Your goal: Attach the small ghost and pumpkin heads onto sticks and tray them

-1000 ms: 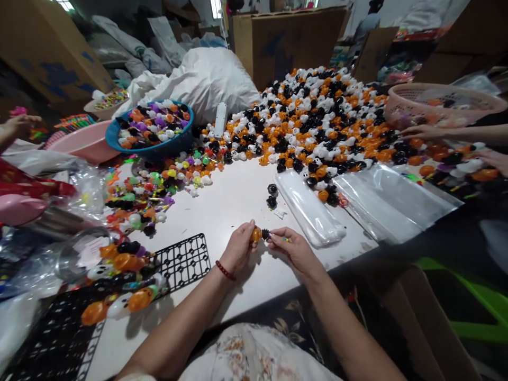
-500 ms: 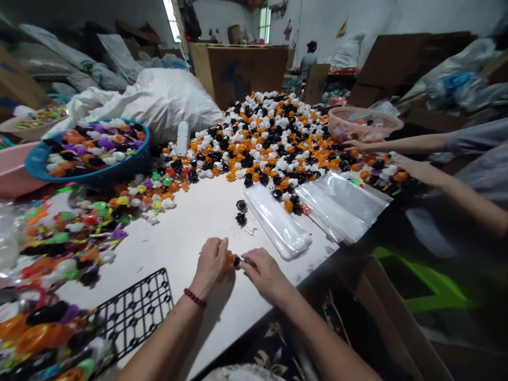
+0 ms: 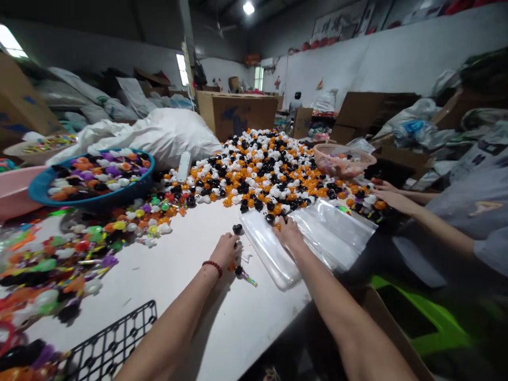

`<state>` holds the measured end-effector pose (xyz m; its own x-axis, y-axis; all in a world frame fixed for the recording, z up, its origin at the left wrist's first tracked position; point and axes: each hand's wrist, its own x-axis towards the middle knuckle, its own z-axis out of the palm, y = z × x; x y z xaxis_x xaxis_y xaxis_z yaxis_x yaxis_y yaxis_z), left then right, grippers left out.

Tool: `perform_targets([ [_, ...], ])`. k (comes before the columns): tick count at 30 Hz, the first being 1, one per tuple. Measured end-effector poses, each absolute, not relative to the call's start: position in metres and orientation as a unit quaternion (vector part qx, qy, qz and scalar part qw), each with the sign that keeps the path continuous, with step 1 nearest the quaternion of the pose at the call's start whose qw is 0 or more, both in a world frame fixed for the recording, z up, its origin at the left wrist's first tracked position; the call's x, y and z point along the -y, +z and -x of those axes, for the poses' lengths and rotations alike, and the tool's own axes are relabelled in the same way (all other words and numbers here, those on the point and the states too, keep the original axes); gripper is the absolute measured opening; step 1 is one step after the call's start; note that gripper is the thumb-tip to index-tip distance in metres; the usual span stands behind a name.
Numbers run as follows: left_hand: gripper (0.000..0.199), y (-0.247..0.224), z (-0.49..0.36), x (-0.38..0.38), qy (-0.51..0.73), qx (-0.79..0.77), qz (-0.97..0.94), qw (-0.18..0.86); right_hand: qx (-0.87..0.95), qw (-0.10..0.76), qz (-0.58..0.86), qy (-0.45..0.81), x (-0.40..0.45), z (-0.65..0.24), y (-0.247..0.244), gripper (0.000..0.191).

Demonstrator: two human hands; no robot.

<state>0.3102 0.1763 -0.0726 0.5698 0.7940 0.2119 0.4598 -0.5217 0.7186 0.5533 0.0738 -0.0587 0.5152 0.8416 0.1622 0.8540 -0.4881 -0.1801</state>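
Observation:
My left hand (image 3: 227, 251), with a red bead bracelet at the wrist, is closed low over the white table (image 3: 190, 275); a dark piece seems to be under its fingertips. Just below it lies a small toy (image 3: 246, 276) with a black top and a colourful stick. One black piece (image 3: 237, 229) rests above my left hand. My right hand (image 3: 289, 233) reaches over the stack of clear bags (image 3: 272, 251), its fingers at the near edge of the pile of orange, black and white pieces (image 3: 270, 169). An orange piece shows at its fingertips; the grip is unclear.
A blue basin (image 3: 99, 198) of mixed pieces stands at the left, above scattered colourful toys (image 3: 95, 233). A black grid (image 3: 115, 344) lies at the lower left. At the right, another person's hands (image 3: 391, 197) work near a pink basket (image 3: 343, 161).
My right hand has left the toy and moved forward to the pile. My left hand has shifted forward to the black pieces. The toy now lies on the table. The view has tilted up.

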Motion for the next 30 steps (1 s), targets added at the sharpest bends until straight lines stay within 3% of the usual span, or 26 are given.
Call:
perform_targets([
  [5, 0.032, -0.077, -0.266, -0.164, 0.327, -0.520, -0.722, 0.319, 0.493, 0.104, 0.864, 0.006, -0.117, -0.556, -0.064, 0.059],
  [13, 0.032, -0.103, -0.228, -0.094, 0.365, -0.494, -0.717, 0.329, 0.520, 0.086, 0.850, 0.020, -0.186, -0.554, -0.074, 0.051],
  [21, 0.033, -0.090, -0.229, -0.086, 0.453, -0.518, -0.580, 0.436, 0.643, 0.049, 0.764, 0.001, -0.265, -0.544, -0.073, 0.043],
  [25, 0.026, -0.099, -0.236, -0.097, 0.475, -0.563, -0.532, 0.418, 0.689, 0.005, 0.717, -0.103, -0.303, -0.502, -0.056, 0.038],
  [27, 0.023, -0.105, -0.241, -0.100, 0.473, -0.592, -0.502, 0.416, 0.706, 0.032, 0.689, -0.160, -0.322, -0.463, -0.045, 0.041],
  [30, 0.019, -0.110, -0.246, -0.102, 0.455, -0.634, -0.451, 0.433, 0.782, 0.089, 0.600, -0.141, -0.354, -0.384, -0.030, 0.049],
])
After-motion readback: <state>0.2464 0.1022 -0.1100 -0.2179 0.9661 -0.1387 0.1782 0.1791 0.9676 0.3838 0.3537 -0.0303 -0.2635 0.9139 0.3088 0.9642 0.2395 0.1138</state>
